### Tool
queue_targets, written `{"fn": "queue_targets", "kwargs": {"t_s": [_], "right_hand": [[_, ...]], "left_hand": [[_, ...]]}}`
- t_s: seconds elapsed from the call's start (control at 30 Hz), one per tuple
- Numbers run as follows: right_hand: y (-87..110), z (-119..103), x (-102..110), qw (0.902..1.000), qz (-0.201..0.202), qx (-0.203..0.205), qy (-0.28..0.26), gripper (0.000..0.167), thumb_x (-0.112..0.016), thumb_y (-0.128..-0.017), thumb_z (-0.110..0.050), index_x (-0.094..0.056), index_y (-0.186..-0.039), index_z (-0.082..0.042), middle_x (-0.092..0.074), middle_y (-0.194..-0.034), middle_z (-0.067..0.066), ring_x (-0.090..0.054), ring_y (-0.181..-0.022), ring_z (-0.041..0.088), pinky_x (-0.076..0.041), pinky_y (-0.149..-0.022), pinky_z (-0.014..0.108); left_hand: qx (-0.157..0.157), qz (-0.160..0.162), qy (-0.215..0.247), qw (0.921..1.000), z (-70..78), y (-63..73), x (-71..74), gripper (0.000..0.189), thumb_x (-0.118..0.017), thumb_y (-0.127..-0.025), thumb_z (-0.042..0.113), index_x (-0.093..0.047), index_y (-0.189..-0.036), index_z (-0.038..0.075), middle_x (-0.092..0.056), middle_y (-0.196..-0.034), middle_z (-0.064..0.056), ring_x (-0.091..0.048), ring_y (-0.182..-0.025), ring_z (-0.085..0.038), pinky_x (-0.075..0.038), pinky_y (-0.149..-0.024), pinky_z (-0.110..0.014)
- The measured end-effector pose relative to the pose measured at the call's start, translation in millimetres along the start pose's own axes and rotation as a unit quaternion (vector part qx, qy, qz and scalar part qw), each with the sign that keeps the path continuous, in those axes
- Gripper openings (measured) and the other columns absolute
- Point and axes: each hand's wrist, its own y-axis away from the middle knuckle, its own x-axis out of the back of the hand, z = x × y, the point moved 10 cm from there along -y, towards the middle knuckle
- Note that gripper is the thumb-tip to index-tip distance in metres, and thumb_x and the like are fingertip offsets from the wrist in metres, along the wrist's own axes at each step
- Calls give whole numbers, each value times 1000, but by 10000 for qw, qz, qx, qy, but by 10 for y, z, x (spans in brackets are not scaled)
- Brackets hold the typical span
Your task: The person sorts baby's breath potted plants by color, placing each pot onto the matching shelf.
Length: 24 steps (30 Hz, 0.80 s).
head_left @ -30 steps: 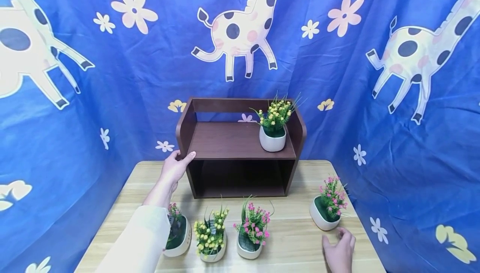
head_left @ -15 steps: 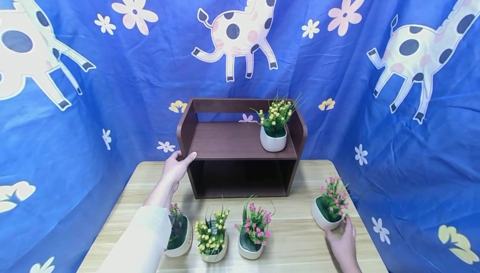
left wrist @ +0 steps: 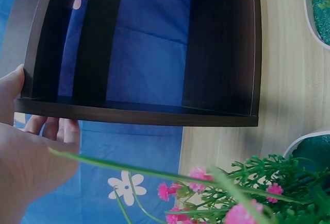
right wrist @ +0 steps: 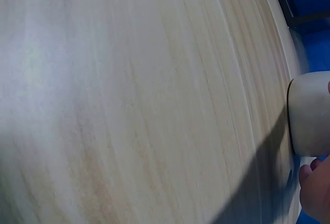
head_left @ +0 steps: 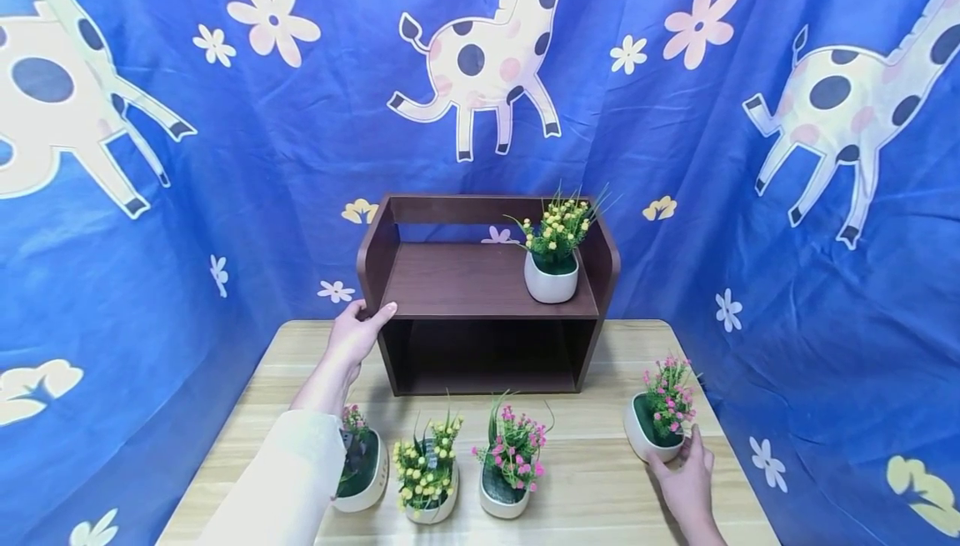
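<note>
My left hand (head_left: 352, 339) grips the left side of a dark brown two-level shelf (head_left: 457, 279), thumb on the front edge. In the left wrist view its fingers (left wrist: 68, 129) lie along the outer face of the side panel. At the table's right, my right hand (head_left: 688, 479) holds the near side of a white pot with pink flowers (head_left: 639, 436), thumb and fingers on either side. That pot (right wrist: 311, 113) stands at the right edge of the right wrist view, where the hand is mostly cut off. A potted plant with yellow flowers (head_left: 551, 281) sits on the shelf's upper level, right side.
Three more potted plants stand along the front of the wooden table (head_left: 585, 463): a pink one (head_left: 369, 488) partly behind the left sleeve, a yellow one (head_left: 431, 479), and another pink one (head_left: 504, 496). A blue giraffe-print curtain (head_left: 337, 129) encloses the back and sides.
My right hand has moved forward to the pink-flowered pot at the right and now takes hold of it. The left hand stays on the shelf. The head view has shifted slightly.
</note>
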Motion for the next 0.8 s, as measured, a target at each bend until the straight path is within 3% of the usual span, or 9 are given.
{"fn": "queue_targets", "kwargs": {"t_s": [0.2, 0.33, 0.43, 0.57, 0.8], "right_hand": [[-23, 20, -19, 9998, 97, 46, 141, 101, -88, -89, -23, -29, -161, 17, -36, -141, 37, -37, -131, 49, -40, -113, 65], [-40, 29, -16, 9997, 171, 52, 172, 95, -89, -90, -24, -37, -157, 18, -37, -135, 34, -39, -126, 46, -41, -107, 61], [-57, 39, -15, 9997, 160, 94, 161, 93, -89, -90, -24, -38, -156, 17, -38, -139, 34, -46, -132, 50, -43, -111, 59], [-100, 89, -41, 10000, -47, 15, -56, 93, -88, -92, -22, -35, -157, 16, -41, -151, 41, -53, -141, 56, -44, -119, 56], [-133, 148, -114, 9956, -511, -311, -722, 99, -86, -93, -15, -21, -161, 15, -36, -161, 47, -42, -150, 59, -39, -122, 61]], "left_hand": [[1, -11, 65, 10000, -7, -5, -2, 78, -71, -103, 52, -45, -156, 0, -53, -157, -25, -49, -144, -36, -36, -129, -53], [0, 16, 66, 10000, -12, -9, 1, 75, -70, -103, 52, -47, -154, 1, -54, -157, -25, -50, -144, -36, -36, -130, -53], [3, 40, 70, 10000, -8, -4, 0, 74, -70, -104, 51, -48, -153, 1, -54, -156, -25, -50, -143, -36, -37, -129, -53], [4, 29, 50, 10000, 14, 12, -6, 74, -71, -103, 51, -48, -153, 1, -54, -155, -25, -50, -141, -35, -37, -128, -53], [28, 5, 22, 10000, 3, 19, 4, 77, -70, -104, 52, -46, -155, 1, -52, -158, -26, -49, -146, -37, -36, -130, -54]]}}
